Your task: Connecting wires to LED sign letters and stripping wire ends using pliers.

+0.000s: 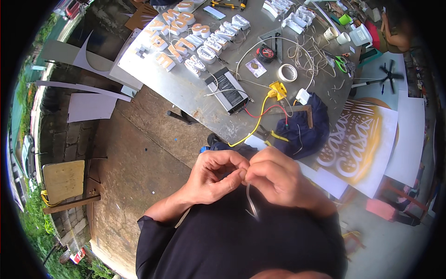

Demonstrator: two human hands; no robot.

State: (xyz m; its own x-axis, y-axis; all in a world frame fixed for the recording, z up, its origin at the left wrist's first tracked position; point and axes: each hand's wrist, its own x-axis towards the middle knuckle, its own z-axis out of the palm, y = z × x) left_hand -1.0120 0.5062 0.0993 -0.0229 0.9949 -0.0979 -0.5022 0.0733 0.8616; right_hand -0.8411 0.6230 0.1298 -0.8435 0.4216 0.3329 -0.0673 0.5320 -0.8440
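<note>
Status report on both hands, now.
Left hand and right hand pinching a thin white wire together. Wire ends hang below. Nothing between hands.

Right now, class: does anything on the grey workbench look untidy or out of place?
Yes. Loose white wires sprawl tangled across the grey workbench, and a dark blue cloth lies crumpled, hanging over its near edge. Both hands pinch a thin wire.
</note>
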